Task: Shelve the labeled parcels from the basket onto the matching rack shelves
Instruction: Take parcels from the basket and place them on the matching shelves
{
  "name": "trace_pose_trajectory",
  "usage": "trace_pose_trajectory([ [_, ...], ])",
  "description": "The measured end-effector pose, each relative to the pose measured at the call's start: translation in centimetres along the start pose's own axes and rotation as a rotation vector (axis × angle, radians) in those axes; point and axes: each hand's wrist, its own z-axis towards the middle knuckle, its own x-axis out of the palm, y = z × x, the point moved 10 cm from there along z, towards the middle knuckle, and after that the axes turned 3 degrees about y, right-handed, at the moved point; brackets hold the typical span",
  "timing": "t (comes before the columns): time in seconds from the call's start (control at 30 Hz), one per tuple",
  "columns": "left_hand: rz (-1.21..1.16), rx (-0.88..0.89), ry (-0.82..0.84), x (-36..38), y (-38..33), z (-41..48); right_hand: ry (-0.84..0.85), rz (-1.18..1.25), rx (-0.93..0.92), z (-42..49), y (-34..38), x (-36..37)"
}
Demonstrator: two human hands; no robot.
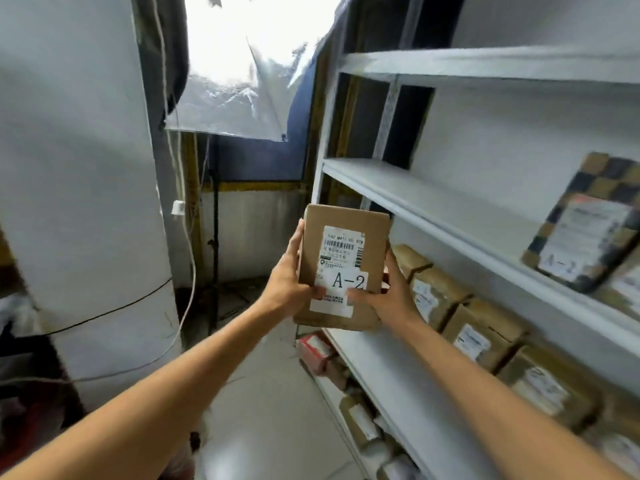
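Note:
A brown cardboard parcel (346,223) with a white shipping label marked A-2 is held upright at arm's length, just left of the white rack (398,199). My left hand (289,278) grips its left edge, thumb on the label. My right hand (388,292) grips its lower right corner, thumb across the label's bottom. On the rack's middle shelf at the right leans a checkered parcel (585,223), also marked A-2. The basket is out of view.
Several brown labeled boxes (481,330) line the shelf below. More parcels (360,420) fill the lower shelves. A large white cylinder (79,202) stands at the left, with a light stand (214,237) and a bright reflector behind. Pale floor shows between them.

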Motion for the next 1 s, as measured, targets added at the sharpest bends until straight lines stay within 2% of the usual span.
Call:
trace_pose_trajectory([
  [0.2, -0.092, 0.082, 0.251, 7.3, -0.4, 3.4, -0.287, -0.064, 0.053, -3.1, -2.2, -6.9],
  [0.4, -0.192, 0.019, 0.470, 14.0, 3.4, 5.0, -0.388, -0.076, 0.181, -5.2, -6.1, -10.6],
  [0.57, -0.224, -0.083, 0.480, 14.4, 9.1, 8.9, -0.364, -0.100, 0.292, -1.4, -11.7, -9.3],
  [0.77, -0.129, -0.219, 0.472, 11.7, 15.9, 16.1, -0.314, -0.020, 0.361, 6.8, -18.7, -4.8],
  [1.0, -0.092, -0.281, 0.435, 8.3, 20.4, 26.2, -0.236, 0.051, 0.384, 17.4, -21.7, -2.1],
])
